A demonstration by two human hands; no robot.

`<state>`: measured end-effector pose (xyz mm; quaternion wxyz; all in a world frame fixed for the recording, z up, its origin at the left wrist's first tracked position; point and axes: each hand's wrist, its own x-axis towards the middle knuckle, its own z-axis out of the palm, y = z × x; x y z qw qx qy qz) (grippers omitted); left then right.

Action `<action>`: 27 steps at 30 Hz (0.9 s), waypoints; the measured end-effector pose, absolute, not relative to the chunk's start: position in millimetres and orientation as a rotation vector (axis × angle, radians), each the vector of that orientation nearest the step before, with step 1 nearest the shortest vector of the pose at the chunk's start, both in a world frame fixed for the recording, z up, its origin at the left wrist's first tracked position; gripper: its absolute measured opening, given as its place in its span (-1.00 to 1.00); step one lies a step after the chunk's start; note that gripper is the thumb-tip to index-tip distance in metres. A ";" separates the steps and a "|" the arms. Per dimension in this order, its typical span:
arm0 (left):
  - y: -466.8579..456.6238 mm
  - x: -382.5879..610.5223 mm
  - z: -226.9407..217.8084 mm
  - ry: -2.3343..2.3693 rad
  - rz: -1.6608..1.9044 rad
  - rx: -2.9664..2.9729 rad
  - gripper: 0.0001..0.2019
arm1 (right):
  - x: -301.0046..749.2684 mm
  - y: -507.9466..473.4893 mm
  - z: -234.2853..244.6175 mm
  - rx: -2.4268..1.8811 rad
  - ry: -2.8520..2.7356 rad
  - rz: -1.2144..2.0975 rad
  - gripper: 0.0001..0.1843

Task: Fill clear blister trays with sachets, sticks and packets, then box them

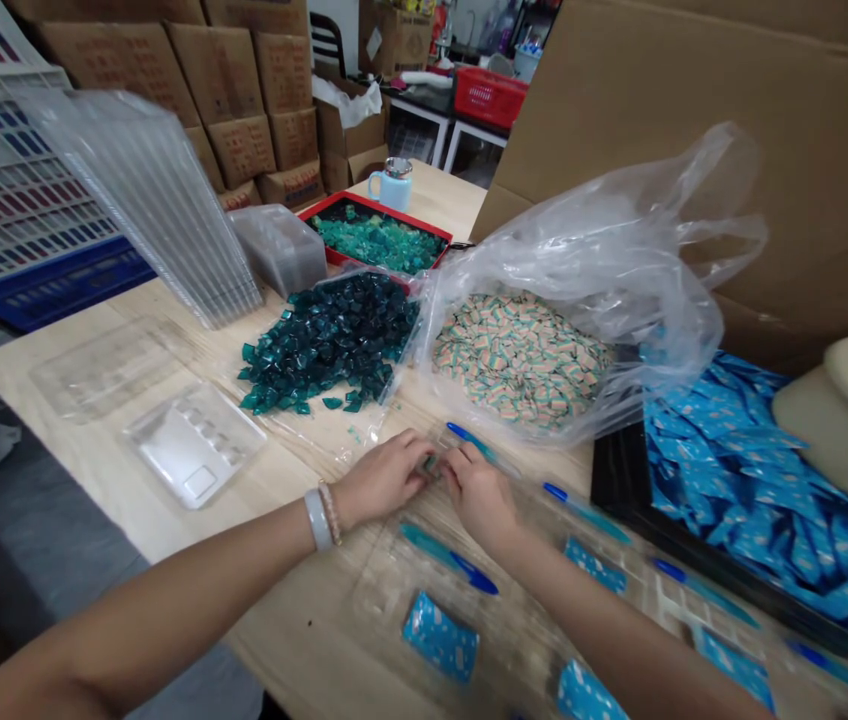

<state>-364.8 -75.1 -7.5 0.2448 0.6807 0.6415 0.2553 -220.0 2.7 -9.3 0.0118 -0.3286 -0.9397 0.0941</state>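
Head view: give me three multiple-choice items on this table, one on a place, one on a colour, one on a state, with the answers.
1. Where is the pale blue mug? A behind the red tray; B inside the black tray; C on the cardboard sheet.
2. What colour is the wide bangle on the left hand? A red; B blue; C white.
3. How do the left hand and right hand stand? A far apart; B close together; C both inside the plastic bag.

1 A: the mug stands past the tray's far rim.
2 C: the band shows pale white.
3 B: their fingers nearly meet.
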 end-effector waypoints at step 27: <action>-74.6 -355.7 -11.6 1.843 0.726 1.646 -0.79 | -221.8 5.4 -9.8 -0.840 -2.815 0.746 -0.80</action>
